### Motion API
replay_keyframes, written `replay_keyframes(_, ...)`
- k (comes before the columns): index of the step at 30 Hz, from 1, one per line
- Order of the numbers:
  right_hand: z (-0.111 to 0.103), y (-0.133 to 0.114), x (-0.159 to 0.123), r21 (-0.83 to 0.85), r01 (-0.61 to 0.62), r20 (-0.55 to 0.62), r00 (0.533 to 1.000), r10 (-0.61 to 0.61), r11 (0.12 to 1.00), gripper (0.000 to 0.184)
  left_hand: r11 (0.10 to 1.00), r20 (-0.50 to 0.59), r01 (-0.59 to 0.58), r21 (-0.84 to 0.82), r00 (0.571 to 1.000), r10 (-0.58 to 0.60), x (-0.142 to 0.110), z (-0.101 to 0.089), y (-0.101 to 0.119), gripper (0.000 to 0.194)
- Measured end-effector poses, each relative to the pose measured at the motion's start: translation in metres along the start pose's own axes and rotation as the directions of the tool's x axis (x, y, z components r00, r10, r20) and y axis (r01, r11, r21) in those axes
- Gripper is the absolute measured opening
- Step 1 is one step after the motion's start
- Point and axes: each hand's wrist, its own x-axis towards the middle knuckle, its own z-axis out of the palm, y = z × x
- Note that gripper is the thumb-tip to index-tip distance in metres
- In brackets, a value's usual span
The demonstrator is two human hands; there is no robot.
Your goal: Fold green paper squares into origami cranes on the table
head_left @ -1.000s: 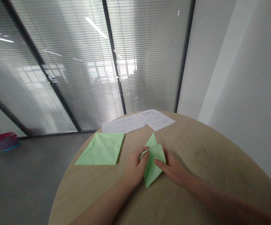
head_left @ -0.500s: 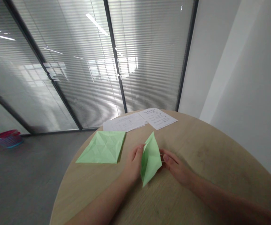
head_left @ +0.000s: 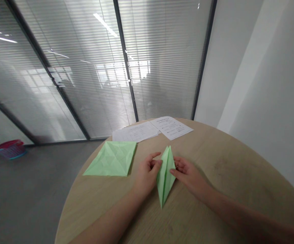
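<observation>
L hand & R hand pinching opposite edges of narrow diamond-shaped folded green paper above round light-wood desk

1. I look from my head, above and behind my grip on the folded green paper, facing forward and down.
2. The view is near enough for my forearms to run in from its bottom and lower-right edges; my grip sits below and slightly right of centre.
3. Beyond my grip, it reaches over the table to the glass partition, with floor far left and wall to the right.
</observation>
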Motion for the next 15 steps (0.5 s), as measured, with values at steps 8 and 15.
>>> replay_keyframes(8,-0.0083,-0.0048,0.0033,-0.012,-0.038,-0.081,0.996,0.037,0.999,0.059,0.98,0.284,0.174,-0.096,0.948,-0.141,0.005,-0.002,-0.0074,0.048)
replay_keyframes(15,-0.0075,-0.0037,0.0036,-0.06,-0.093,-0.044,0.995,0.09,0.994,0.028,0.983,0.224,-0.004,0.182,0.974,-0.038,0.0023,-0.0029,-0.0062,0.046)
